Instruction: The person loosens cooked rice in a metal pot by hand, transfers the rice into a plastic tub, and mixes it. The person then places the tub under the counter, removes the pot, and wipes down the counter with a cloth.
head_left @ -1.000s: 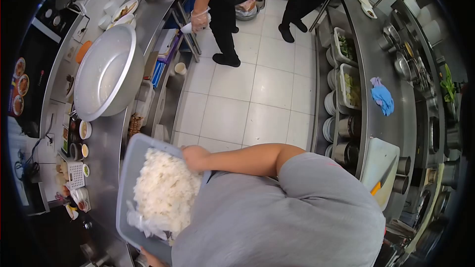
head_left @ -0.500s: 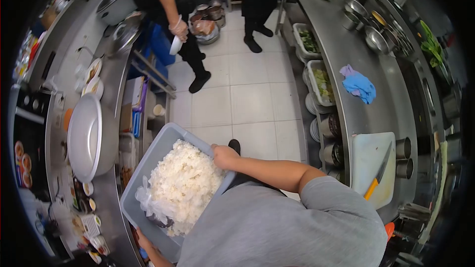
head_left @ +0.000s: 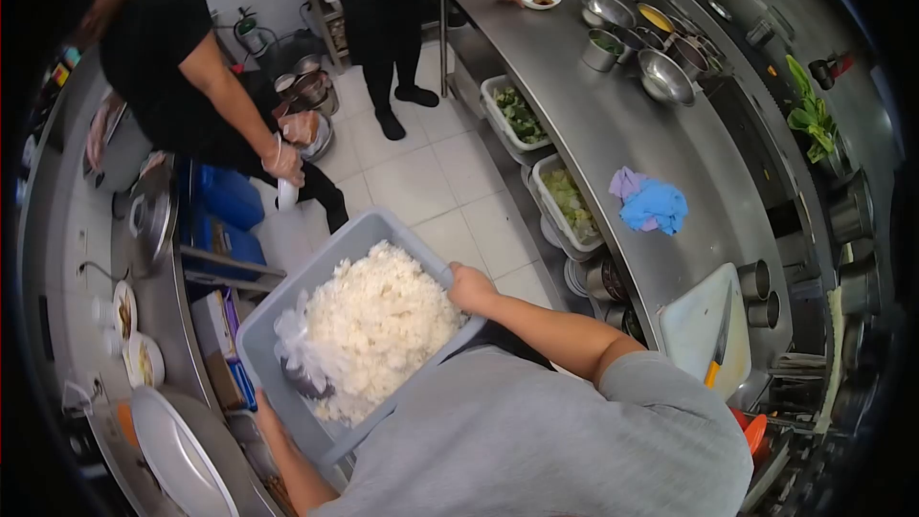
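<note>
A grey plastic tub (head_left: 299,281) is held in front of my body, tilted in view. Inside lies a big heap of cooked white rice (head_left: 392,330). A clear plastic bag (head_left: 295,337) sits at the heap's left side, with a dark, rounded thing (head_left: 306,381) partly under it; its kind is not plain. My right hand (head_left: 471,289) is closed on the tub's right rim. On the near left side, my left hand (head_left: 271,415) grips the tub's edge, its fingers partly hidden.
A co-worker (head_left: 206,77) stands ahead left, gloved hand holding something white. Another person (head_left: 383,10) is at the far counter. The steel counter (head_left: 565,86) on the right carries bowls, a blue cloth (head_left: 655,206) and a cutting board (head_left: 699,321) with a knife. A large metal basin (head_left: 182,450) stands left.
My view has swung left, and the tub has moved forward along the aisle in both hands. The metal basin has slid toward the lower left; the co-workers now appear closer.
</note>
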A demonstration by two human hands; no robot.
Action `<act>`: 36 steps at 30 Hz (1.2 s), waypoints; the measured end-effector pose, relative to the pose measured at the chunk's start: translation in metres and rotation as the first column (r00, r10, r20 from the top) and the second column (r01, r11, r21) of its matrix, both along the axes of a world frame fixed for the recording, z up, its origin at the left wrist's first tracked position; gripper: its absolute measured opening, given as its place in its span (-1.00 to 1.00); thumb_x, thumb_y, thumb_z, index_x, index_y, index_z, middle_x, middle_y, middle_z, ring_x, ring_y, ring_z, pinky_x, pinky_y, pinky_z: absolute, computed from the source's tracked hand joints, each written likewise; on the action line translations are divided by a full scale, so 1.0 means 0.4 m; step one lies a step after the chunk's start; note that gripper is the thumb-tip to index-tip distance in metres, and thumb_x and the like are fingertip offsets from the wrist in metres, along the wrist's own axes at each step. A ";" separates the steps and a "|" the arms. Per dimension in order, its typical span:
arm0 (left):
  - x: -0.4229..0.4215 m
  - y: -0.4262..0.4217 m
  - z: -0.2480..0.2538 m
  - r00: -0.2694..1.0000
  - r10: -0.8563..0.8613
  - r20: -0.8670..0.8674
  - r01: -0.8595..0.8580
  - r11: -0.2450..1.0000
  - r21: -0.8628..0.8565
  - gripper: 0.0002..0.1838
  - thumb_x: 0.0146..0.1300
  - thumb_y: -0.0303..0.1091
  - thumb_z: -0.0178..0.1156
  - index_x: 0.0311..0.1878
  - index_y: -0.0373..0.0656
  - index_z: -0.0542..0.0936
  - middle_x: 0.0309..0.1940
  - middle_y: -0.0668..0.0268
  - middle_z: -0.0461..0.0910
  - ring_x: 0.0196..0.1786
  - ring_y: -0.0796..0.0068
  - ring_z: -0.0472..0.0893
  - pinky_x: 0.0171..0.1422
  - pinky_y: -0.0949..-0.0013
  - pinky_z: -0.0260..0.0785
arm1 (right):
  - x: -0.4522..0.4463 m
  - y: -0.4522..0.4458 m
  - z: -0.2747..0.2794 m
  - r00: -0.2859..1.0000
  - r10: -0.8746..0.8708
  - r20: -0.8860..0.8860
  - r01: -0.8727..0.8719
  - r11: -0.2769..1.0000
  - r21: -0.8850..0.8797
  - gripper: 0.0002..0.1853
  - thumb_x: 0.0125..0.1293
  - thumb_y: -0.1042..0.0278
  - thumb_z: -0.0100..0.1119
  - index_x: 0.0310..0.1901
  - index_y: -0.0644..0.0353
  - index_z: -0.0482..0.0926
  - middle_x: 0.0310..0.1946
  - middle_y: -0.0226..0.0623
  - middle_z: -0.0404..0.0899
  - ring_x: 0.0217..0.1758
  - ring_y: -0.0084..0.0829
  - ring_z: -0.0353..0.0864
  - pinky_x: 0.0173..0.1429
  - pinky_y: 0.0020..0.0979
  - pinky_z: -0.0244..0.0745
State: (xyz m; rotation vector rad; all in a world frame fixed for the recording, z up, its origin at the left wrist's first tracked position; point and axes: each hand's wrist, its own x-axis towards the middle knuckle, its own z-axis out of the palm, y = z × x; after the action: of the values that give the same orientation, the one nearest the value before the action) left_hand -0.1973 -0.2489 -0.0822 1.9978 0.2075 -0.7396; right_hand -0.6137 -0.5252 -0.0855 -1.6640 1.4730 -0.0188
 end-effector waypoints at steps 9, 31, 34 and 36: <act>-0.020 -0.809 -0.039 0.938 -0.344 -0.052 0.335 0.933 -0.129 -0.19 0.05 0.19 0.27 0.09 -0.44 0.50 0.00 0.07 0.55 0.03 0.32 0.54 0.12 0.26 0.38 | -0.263 -0.448 -0.153 0.947 -0.319 0.047 0.321 0.918 -0.233 -0.41 -0.17 0.42 0.25 0.04 0.28 0.51 -0.23 0.08 0.63 -0.13 -0.01 0.63 0.01 -0.21 0.50; 0.063 -2.238 -0.047 0.853 -0.509 0.115 0.514 0.858 -0.020 -0.26 0.04 0.13 0.28 -0.05 -0.50 0.54 -0.18 0.16 0.55 -0.18 0.37 0.51 -0.04 0.32 0.36 | -0.132 -1.467 -0.377 0.693 -0.705 0.151 0.721 0.679 -0.139 -0.37 -0.21 0.54 0.26 0.07 0.31 0.52 -0.25 -0.09 0.67 -0.19 -0.20 0.67 -0.06 -0.34 0.54; 0.071 -2.396 -0.139 0.835 -0.543 0.083 0.544 0.839 0.014 -0.41 0.06 0.08 0.31 -0.14 -0.37 0.59 -0.33 0.32 0.52 -0.31 0.50 0.45 -0.18 0.41 0.33 | -0.095 -1.576 -0.381 0.651 -0.759 -0.020 0.731 0.634 -0.252 -0.37 -0.17 0.57 0.22 0.10 0.29 0.50 -0.21 -0.04 0.65 -0.12 -0.11 0.64 -0.01 -0.28 0.53; 0.110 -2.509 -0.287 0.822 -0.532 0.202 0.559 0.822 -0.112 -0.52 0.11 -0.01 0.30 -0.19 -0.32 0.60 -0.35 0.34 0.53 -0.32 0.51 0.46 -0.18 0.41 0.34 | -0.084 -1.662 -0.393 0.601 -0.794 -0.095 0.750 0.601 -0.276 -0.37 -0.16 0.57 0.21 0.11 0.28 0.48 -0.19 -0.03 0.63 -0.10 -0.11 0.63 0.02 -0.27 0.51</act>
State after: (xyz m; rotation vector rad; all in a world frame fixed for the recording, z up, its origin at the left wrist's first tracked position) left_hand -0.1533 -1.2523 -0.1968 1.9525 -0.5408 -0.9082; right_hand -0.6472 -1.1901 -0.2426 -1.0442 2.3439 -0.5183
